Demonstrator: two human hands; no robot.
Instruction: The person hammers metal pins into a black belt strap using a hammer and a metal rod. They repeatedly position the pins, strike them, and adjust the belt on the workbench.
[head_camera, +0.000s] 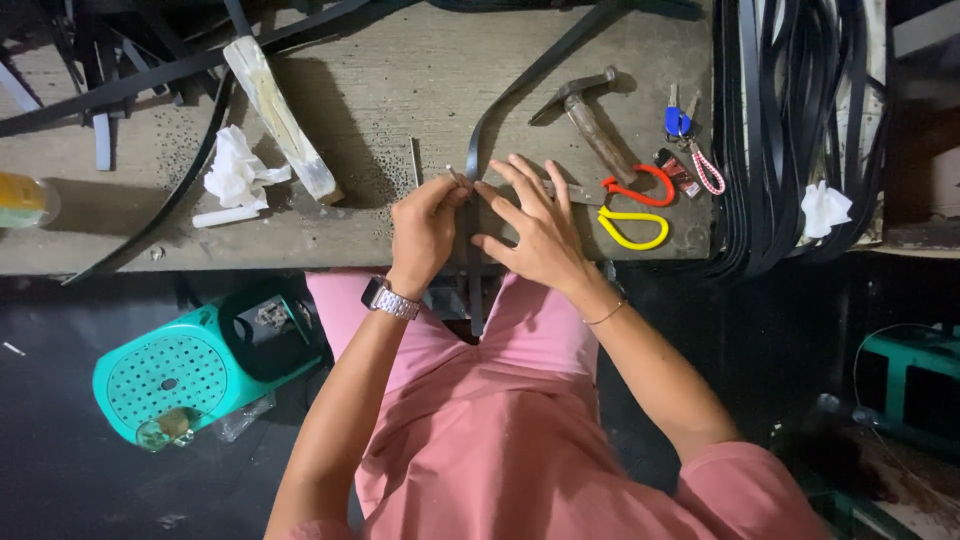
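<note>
The black strap (478, 150) lay across the worn wooden bench (400, 70), curving down from the far edge to the near one and running on over the lip toward my lap, and it was there at the near edge that I had both hands on it. My left hand (425, 225) was clenched around a small thin metal piece (455, 177) – a pin or punch, I couldn't tell which – pinched upright between thumb and fingertips with its tip at the strap. My right hand (535, 225) gripped nothing; it lay spread and flat, fingers fanned, pressing the strap down just beside the left. As I judged it, doing this well meant keeping the strap dead flat and square under that palm so it could not creep, holding the metal piece truly vertical over the middle of the strap's width, and keeping the right fingertips clear of the point. A hammer (592, 120) with a wooden handle lay just beyond the right hand, within easy reach, and near it scissors with one red and one yellow loop (635, 205), then a bunch of keys (685, 145) with a blue fob – close enough to snag a sleeve, I thought. To the left sat a pale wooden block (280, 115) and a crumpled white tissue (235, 170); more black strapping (790, 130) hung in a thick bundle off the right end of the bench, and a teal plastic stool (195, 365) stood on the dark floor below my left elbow
</note>
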